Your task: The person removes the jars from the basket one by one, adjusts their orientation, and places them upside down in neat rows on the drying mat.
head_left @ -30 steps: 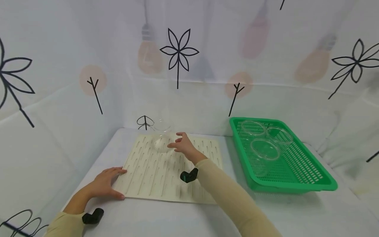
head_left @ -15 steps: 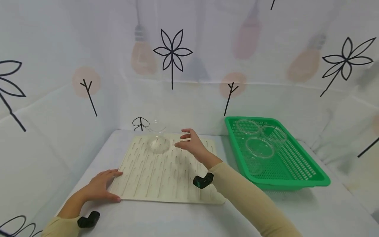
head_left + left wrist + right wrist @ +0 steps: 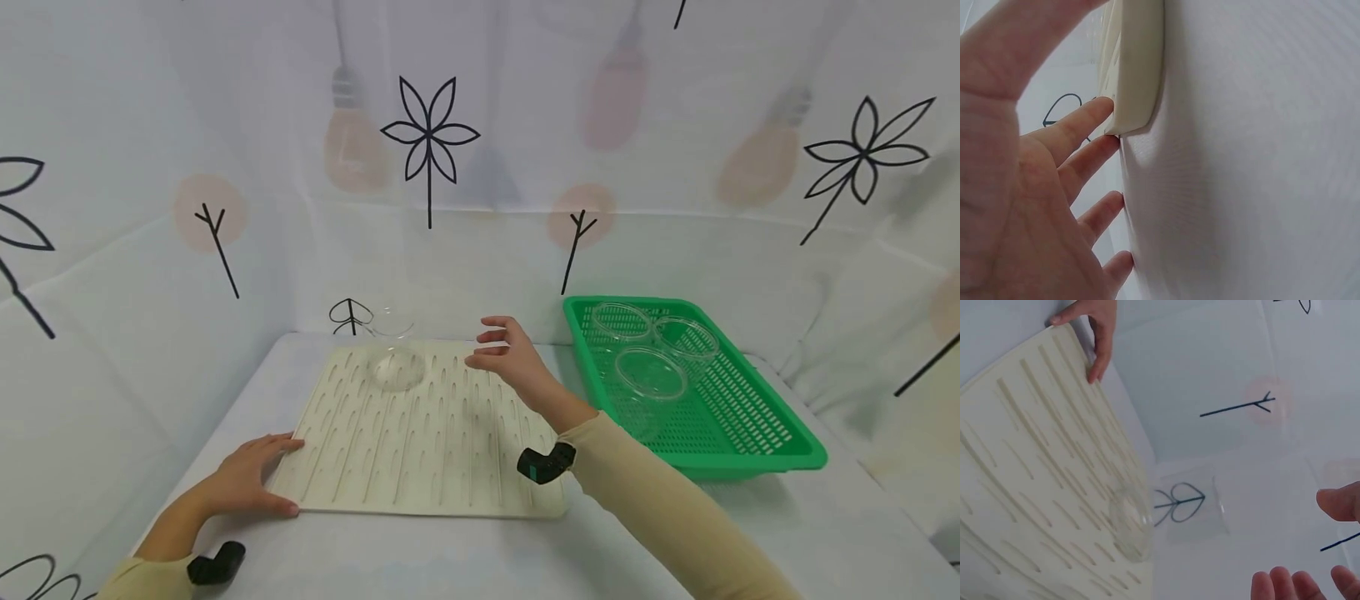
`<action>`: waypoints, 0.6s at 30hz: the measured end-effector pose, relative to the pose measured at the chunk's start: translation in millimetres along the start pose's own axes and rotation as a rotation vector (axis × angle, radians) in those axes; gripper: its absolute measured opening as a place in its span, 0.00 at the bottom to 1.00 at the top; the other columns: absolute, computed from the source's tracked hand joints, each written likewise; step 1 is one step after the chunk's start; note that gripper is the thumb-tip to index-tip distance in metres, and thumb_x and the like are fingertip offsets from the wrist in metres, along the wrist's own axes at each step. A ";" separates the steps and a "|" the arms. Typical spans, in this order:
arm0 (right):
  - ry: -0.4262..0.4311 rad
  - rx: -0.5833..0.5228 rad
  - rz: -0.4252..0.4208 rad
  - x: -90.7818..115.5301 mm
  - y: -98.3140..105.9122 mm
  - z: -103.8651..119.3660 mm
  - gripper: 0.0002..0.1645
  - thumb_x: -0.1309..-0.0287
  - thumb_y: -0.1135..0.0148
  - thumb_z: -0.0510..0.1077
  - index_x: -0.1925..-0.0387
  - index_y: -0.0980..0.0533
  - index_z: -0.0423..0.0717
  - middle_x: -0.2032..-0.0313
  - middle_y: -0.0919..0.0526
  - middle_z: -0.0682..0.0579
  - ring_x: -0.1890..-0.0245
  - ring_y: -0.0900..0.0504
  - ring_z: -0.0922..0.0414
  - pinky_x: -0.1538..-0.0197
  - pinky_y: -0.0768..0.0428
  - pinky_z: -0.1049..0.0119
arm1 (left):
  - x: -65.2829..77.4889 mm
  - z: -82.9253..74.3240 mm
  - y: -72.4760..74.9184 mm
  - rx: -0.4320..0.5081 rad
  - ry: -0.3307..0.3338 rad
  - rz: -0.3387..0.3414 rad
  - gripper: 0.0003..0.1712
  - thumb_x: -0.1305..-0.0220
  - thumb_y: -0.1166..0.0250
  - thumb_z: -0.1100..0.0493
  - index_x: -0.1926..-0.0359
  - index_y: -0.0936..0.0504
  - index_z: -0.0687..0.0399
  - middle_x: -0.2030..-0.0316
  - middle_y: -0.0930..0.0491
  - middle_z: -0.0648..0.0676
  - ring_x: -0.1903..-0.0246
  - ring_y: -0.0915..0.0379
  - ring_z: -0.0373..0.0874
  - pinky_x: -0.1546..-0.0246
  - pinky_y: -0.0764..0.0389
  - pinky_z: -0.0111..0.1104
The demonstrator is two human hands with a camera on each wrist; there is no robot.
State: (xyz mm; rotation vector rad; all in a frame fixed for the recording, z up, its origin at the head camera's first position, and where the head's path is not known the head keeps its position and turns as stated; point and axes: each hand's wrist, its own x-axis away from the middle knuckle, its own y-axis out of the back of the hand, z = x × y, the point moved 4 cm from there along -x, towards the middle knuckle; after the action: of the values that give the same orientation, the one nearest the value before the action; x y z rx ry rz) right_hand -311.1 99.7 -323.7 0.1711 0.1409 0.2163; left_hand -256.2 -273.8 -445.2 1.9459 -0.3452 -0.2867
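A clear, round, see-through cup (image 3: 396, 368) stands on the far left part of the cream ridged drying mat (image 3: 420, 467); it also shows in the right wrist view, a clear cup (image 3: 1132, 522) near the mat's edge. My right hand (image 3: 513, 358) is in the air to the cup's right, over the mat's far right part, thumb and fingers apart and holding nothing. My left hand (image 3: 251, 475) rests at the mat's near left corner, thumb by the front edge and fingers along the left edge. In the left wrist view, the fingertips (image 3: 1105, 105) touch the mat's thick rim.
A green mesh basket (image 3: 750, 454) stands right of the mat, with three clear cups (image 3: 651, 373) in its left and far parts. A white patterned cloth (image 3: 480, 250) hangs behind and at both sides of the white table (image 3: 420, 558).
My right hand has drawn away from the clear cup, rightward, its fingers spreading. The cup stays on the mat. My left hand keeps its place at the corner; the head view shifts slightly.
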 end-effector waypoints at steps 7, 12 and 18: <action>0.038 0.017 -0.013 7.2 13.1 10.3 0.37 0.46 0.36 0.34 0.37 0.41 0.43 0.48 0.32 0.41 0.48 0.27 0.46 0.46 0.27 0.52 | 1.7 -1.9 0.7 -0.003 -0.024 -0.006 0.55 0.70 0.25 0.33 0.41 0.29 0.60 0.41 0.34 0.69 0.44 0.42 0.71 0.51 0.38 0.64; 0.050 0.002 -0.027 8.8 27.1 16.9 0.37 0.46 0.37 0.33 0.37 0.42 0.43 0.47 0.33 0.40 0.47 0.27 0.45 0.45 0.29 0.52 | 1.4 -0.8 -0.6 0.002 -0.013 -0.004 0.56 0.70 0.26 0.32 0.41 0.29 0.60 0.41 0.35 0.69 0.43 0.42 0.70 0.50 0.39 0.63; 0.043 0.027 -0.053 11.9 45.7 20.3 0.38 0.45 0.37 0.34 0.36 0.44 0.43 0.45 0.34 0.40 0.46 0.29 0.45 0.43 0.31 0.50 | 0.4 0.1 -1.2 0.005 -0.003 -0.006 0.56 0.71 0.26 0.32 0.41 0.29 0.59 0.41 0.35 0.69 0.43 0.43 0.70 0.50 0.39 0.64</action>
State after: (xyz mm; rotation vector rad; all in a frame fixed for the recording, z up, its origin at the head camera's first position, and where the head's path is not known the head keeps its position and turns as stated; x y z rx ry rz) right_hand -305.6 143.2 -297.0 0.1891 0.1909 0.1654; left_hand -255.7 -273.6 -446.4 1.9515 -0.3422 -0.2929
